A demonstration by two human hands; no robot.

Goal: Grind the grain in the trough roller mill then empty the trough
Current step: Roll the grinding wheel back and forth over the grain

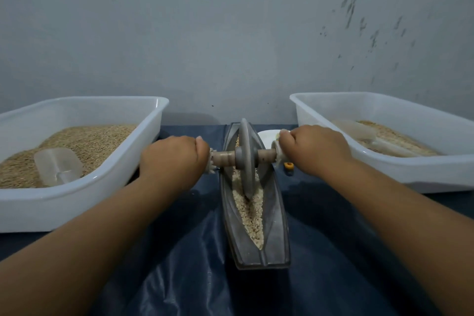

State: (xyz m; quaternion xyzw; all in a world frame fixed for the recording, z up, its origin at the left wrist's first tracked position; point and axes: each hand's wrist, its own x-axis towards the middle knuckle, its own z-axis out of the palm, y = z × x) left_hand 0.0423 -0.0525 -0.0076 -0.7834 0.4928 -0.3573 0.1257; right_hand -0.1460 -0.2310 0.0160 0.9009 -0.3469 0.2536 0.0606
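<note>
A grey wall [230, 33] fills the upper half of the frame, and below it a desk [346, 251] under a dark blue plastic sheet fills the rest. Two white tubs stand on it. The left tub [84, 200], at the left edge, is well filled with whole grain [84, 146] and holds one clear scoop [57, 165]. The right tub [423, 169], at the right edge, holds a thinner layer of grain and a second clear scoop [369, 138].

Between the tubs, in the lower centre, lies one long grey trough [275, 226], boat-shaped, with pale crushed grain [250, 210] along its groove. One grey wheel [246, 159] stands upright in it on a wooden axle [225, 156].

The left hand [174, 159] is curled tight round the left end of the axle, and the right hand [315, 149] round the right end: both grips are closed on the handles. A white dish [266, 136] shows behind the wheel, and a small yellow ring [289, 165] lies just below the right hand.

The grinding looks under way, with the emptying not yet done. The trough is narrow, so uneven pressure from one hand could tilt the wheel, ride it up the wall and throw grain onto the sheet. The slick sheet could also let the trough slide on a hard push.
</note>
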